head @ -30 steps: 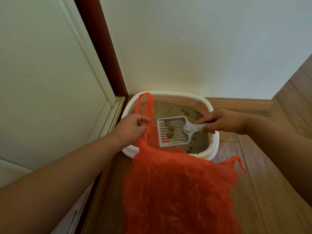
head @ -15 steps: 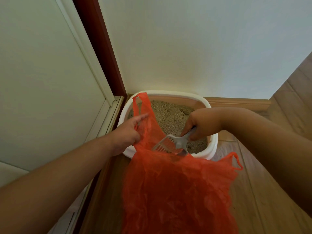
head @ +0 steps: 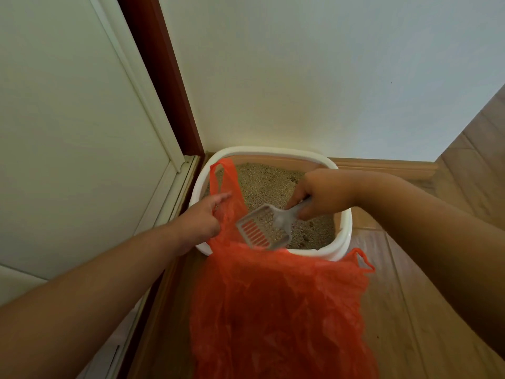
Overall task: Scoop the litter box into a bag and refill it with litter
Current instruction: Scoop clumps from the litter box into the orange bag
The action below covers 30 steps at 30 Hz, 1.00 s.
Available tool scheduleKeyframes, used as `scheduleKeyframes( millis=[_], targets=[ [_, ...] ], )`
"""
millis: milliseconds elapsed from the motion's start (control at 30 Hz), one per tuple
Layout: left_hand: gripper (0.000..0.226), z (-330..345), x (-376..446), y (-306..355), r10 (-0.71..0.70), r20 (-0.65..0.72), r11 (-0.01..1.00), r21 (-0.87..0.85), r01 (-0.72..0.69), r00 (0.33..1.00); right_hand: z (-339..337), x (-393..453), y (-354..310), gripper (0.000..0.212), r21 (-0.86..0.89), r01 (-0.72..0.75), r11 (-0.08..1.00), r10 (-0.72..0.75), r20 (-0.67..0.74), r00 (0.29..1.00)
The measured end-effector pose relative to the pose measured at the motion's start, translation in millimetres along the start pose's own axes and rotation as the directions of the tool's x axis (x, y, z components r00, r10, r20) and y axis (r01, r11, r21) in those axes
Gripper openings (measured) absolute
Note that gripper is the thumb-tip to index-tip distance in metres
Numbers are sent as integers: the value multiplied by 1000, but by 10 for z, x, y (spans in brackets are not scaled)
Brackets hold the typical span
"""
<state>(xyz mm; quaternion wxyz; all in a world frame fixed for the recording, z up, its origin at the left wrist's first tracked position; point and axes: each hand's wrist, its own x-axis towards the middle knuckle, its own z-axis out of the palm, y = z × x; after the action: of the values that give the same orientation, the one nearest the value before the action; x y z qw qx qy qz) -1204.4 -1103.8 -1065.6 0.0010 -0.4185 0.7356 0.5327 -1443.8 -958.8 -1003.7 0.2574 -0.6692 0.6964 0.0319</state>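
the right hand [head: 323,196] was clamped on the scoop [head: 263,228], tipped at the mouth of the orange bag [head: 276,310]; the left hand [head: 202,220] pinched a handle. best tip fully, mouth held wide. the litter box [head: 343,228] sat cornered between wall [head: 300,77] and door frame [head: 161,77], crowding things.

no readable text, labels or numbers
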Motion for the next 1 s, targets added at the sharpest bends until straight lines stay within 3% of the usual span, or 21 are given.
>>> scheduleKeyframes(
  millis=[167,300,400,800,1000],
  targets=[
    [100,17,0,-2,-15,-9,998,67,15,1000,-11,-47,324,18,133,-269,954,283,-94,955],
    [99,33,-6,2,-25,0,995,98,25,1000,202,52,467,38,10,-431,902,431,-81,899],
    [100,36,17,-22,-40,20,995,98,38,999,358,131,550,42,-86,-504,859,500,-63,864],
    [103,67,88,-83,-8,44,995,101,4,999,593,265,749,31,-194,-619,761,626,-30,779],
    [101,62,78,-89,-2,46,996,89,-2,999,531,308,771,35,-213,-609,764,624,2,782]
  ],
)
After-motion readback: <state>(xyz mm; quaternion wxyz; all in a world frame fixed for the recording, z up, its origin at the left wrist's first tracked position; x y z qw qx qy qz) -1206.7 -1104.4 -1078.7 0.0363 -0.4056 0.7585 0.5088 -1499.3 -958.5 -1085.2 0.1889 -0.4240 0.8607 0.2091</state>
